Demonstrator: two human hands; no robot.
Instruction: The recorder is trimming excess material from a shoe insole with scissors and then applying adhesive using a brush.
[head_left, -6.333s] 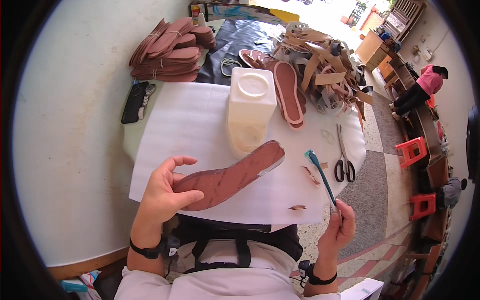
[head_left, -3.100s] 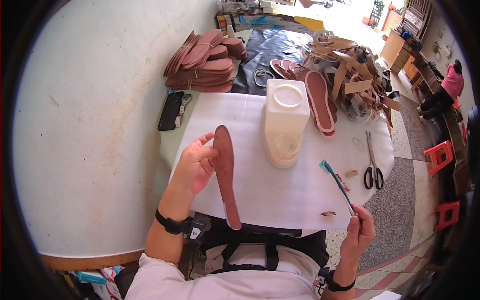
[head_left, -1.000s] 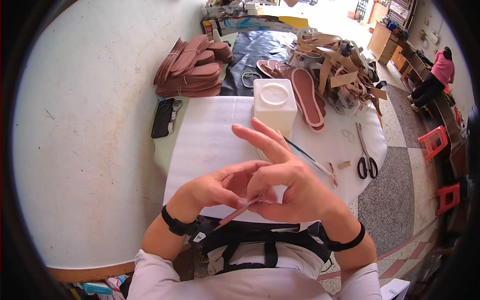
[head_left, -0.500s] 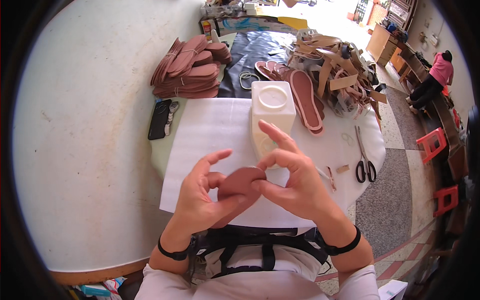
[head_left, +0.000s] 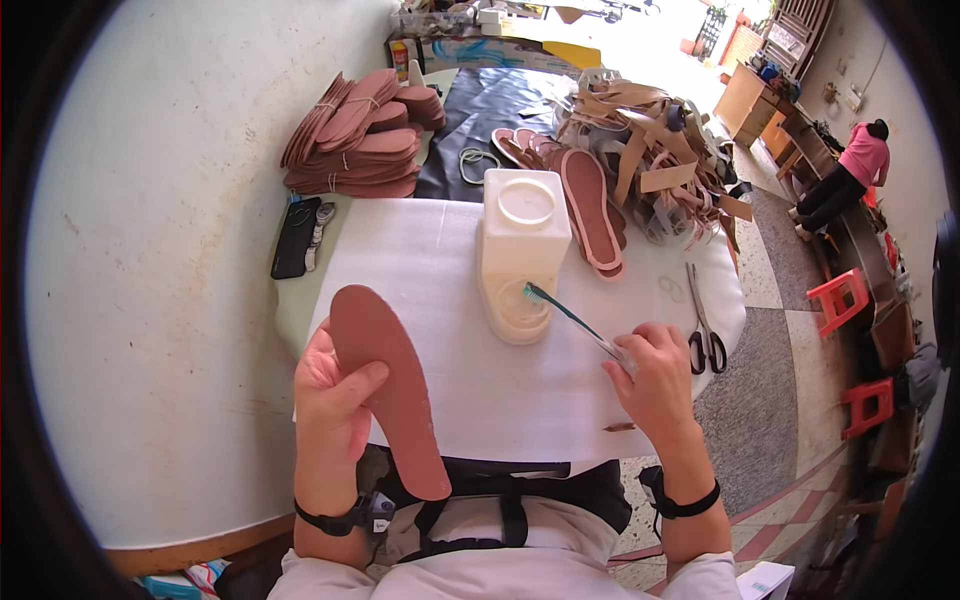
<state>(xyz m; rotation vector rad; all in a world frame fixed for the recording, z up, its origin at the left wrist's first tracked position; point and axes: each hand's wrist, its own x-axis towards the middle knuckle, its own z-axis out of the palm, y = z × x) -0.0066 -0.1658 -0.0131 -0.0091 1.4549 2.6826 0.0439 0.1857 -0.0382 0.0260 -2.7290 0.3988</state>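
Head view: insole stacks (head_left: 358, 140) lie far left, strap scraps (head_left: 640, 145) far right, scissors (head_left: 706, 329) right. In the middle stands a pale plastic container (head_left: 523, 240), a toothbrush (head_left: 576, 320) angled to its front well (head_left: 520, 325). The left hand (head_left: 333, 400) pinches a brown insole (head_left: 396, 385), tilted, near left; the right hand (head_left: 655, 375), knuckles up, grips the toothbrush.

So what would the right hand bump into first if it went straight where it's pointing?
Probably the round front cup of the cream plastic container: the thin teal toothbrush in the right hand points there, though depth is unclear.
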